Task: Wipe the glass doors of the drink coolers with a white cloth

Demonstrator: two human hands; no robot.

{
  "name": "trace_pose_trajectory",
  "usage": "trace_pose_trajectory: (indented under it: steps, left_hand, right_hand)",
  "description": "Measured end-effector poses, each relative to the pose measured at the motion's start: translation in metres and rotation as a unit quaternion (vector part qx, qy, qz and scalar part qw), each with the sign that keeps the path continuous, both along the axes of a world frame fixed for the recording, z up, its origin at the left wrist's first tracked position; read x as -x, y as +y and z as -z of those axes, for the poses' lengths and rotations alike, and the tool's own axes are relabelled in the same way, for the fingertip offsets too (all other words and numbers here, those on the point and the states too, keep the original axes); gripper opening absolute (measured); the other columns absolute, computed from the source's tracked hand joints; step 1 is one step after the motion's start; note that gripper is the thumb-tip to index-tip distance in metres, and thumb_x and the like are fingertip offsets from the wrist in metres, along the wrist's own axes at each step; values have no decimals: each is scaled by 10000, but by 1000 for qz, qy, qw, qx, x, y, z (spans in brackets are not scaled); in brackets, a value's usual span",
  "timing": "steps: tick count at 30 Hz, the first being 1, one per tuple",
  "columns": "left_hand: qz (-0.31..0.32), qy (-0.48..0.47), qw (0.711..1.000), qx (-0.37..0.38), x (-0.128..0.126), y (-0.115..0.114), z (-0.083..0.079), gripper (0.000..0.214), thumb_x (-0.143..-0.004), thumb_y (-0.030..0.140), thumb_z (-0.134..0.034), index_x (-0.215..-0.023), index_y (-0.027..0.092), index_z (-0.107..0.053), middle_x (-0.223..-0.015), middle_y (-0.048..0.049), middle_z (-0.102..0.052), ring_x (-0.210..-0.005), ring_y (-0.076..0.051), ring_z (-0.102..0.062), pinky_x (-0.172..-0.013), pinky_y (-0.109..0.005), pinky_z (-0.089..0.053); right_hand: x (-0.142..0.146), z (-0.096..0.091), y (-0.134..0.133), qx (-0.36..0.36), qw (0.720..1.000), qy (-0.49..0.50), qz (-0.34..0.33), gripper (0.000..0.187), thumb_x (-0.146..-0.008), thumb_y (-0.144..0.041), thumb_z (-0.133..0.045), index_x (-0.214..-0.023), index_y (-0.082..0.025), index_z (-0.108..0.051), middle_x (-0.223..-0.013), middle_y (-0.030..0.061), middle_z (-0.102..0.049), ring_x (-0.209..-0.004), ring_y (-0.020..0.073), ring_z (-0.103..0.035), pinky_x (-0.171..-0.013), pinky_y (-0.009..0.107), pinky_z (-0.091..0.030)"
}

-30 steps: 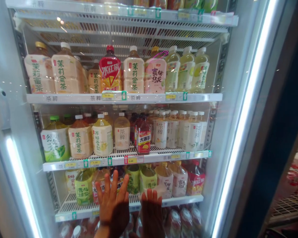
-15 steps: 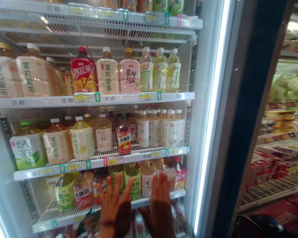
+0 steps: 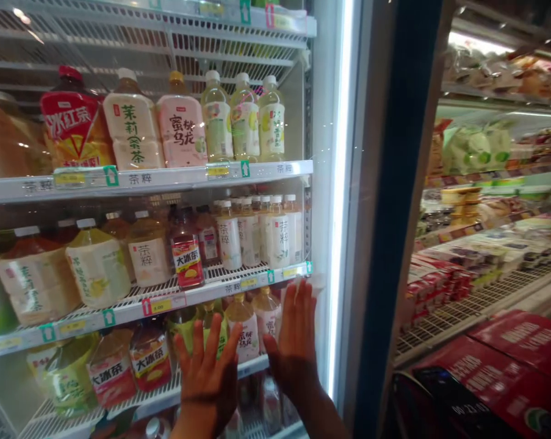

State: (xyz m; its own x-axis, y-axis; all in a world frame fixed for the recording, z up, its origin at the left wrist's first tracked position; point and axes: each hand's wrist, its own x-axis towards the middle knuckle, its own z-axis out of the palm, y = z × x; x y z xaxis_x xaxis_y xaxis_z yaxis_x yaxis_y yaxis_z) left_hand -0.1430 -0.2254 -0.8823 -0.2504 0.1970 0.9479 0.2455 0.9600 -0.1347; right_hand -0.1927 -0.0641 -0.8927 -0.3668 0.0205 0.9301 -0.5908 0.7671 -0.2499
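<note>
Both my hands press flat against the glass door (image 3: 323, 152) of a lit drinks fridge. My left hand (image 3: 208, 372) is open, fingers spread, low on the glass in front of the third shelf's bottles. My right hand (image 3: 296, 341) is open too, fingers together and pointing up, close to the door's bright right edge (image 3: 342, 183). A pale patch, perhaps a thin cloth, shows at its fingertips; I cannot make it out. Behind the glass stand several tea bottles, among them a small red-labelled bottle (image 3: 187, 259).
White wire shelves (image 3: 165, 177) carry price tags. A dark door post (image 3: 394, 213) stands right of the fridge. Beyond it is an open chiller with packaged food (image 3: 481, 256) and red boxes (image 3: 508, 353) low at the right.
Both hands have slid to the right across the glass, and my right hand has risen higher. The view has swung right, bringing the open chiller into sight.
</note>
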Motion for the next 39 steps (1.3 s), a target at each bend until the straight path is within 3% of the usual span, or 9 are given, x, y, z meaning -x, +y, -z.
trace_pose_trajectory:
  steps: [2,7,12,17,22,28,34,36,39]
  left_hand:
    - [1,-1,1000,-4,1,0,1,745,-908,236,-624,-1570,369,-309,-1694,36,-179,-1596,-266,-75,-1303,-542,23]
    - [10,-3,1000,-11,-2,0,2,735,-916,239,-603,-1575,360,-303,-1701,30,-169,-1597,-271,-79,-1300,-552,6]
    - [0,-10,1000,-26,-10,-6,4,757,-903,220,-624,-1576,356,-306,-1702,11,-176,-1592,-293,-102,-1296,-575,-3]
    - [-15,-12,999,-43,-21,-24,3,779,-896,215,-636,-1578,376,-294,-1699,-3,-180,-1585,-319,-108,-1283,-627,-26]
    - [-16,-12,998,-64,-34,-40,0,818,-884,176,-646,-1580,389,-273,-1698,0,-164,-1583,-323,-93,-1274,-648,-19]
    - [-62,11,997,-54,-44,-55,1,879,-861,90,-619,-1601,353,-224,-1697,-37,-160,-1584,-329,-98,-1267,-667,-52]
    - [-63,-15,995,-77,-48,-71,2,891,-860,181,-666,-1601,371,-208,-1706,-31,-114,-1583,-348,-56,-1254,-679,-20]
    - [-81,-20,993,-80,-49,-76,4,911,-851,204,-683,-1601,377,-195,-1707,-37,-102,-1580,-362,-51,-1247,-690,-26]
    - [-101,-22,991,-86,-50,-86,8,937,-837,224,-705,-1597,391,-184,-1711,-35,-93,-1582,-363,-53,-1254,-675,-27]
  right_hand:
    - [0,-10,1,8,1000,-3,-1,851,-1021,-638,-176,-1630,-70,0,-1713,212,-35,-1581,415,-51,-1212,708,-226]
    - [-9,5,-8,-21,1000,-16,-1,891,-1003,-670,-234,-1634,-88,5,-1714,206,-25,-1577,429,-72,-1175,731,-277]
    - [-4,-18,-1,23,999,-23,6,799,-1038,-586,-228,-1635,-116,19,-1723,164,7,-1587,391,-13,-1220,710,-203]
    - [-10,-5,-9,-35,999,-33,11,890,-1009,-662,-243,-1631,-73,-1,-1711,221,-2,-1580,425,-22,-1192,728,-244]
    - [-3,-26,-6,10,1000,-23,14,807,-1034,-601,-242,-1636,-147,45,-1724,155,29,-1589,378,21,-1220,727,-170]
    - [-14,-1,-20,-2,997,-76,14,843,-1022,-612,-283,-1636,-136,43,-1719,170,45,-1587,398,-5,-1197,738,-237]
    - [-7,-34,-20,40,999,-14,12,769,-1045,-569,-241,-1639,-163,30,-1725,143,35,-1591,370,24,-1218,735,-171]
    - [-19,-18,-41,25,999,-23,11,805,-1036,-592,-235,-1636,-125,31,-1719,178,24,-1587,395,9,-1198,742,-219]
    - [-44,22,-82,-54,998,-30,-11,929,-989,-687,-266,-1631,-61,-21,-1703,243,-56,-1573,447,-64,-1141,729,-331]
